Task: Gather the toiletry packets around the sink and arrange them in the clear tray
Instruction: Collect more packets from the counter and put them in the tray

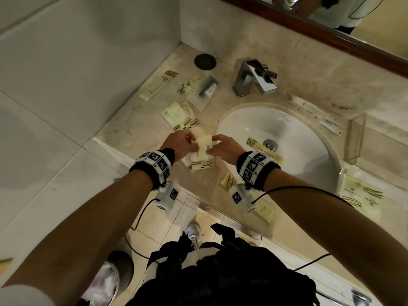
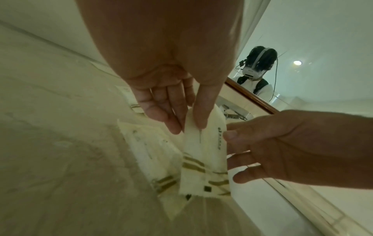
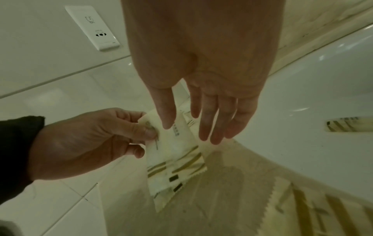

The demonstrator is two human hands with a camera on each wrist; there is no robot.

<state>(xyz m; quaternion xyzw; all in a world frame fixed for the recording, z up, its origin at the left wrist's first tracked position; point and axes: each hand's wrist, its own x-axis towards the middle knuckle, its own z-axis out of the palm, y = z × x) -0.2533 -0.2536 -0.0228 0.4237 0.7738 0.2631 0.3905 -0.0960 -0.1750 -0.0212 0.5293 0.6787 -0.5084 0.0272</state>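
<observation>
Over the counter's front edge, left of the sink (image 1: 287, 129), both hands meet at a small stack of pale yellow toiletry packets (image 1: 204, 151) with olive stripes. My left hand (image 1: 192, 143) pinches the stack near its top between thumb and fingers (image 2: 187, 127). My right hand (image 1: 213, 150) has straight fingers, and its thumb tip rests on the front packet (image 3: 175, 151). More packets lie on the counter (image 1: 180, 114), one in the basin (image 1: 262, 149), and some by the front rim (image 1: 228, 181). The clear tray (image 1: 355, 140) stands to the right of the sink.
A chrome faucet (image 1: 254, 78) stands behind the basin, with a black round disc (image 1: 205, 61) in the back corner. A wall socket (image 3: 92, 27) sits on the tiled left wall. Long packets (image 1: 315, 114) lie behind the sink. Below the counter stands a waste bin (image 1: 110, 277).
</observation>
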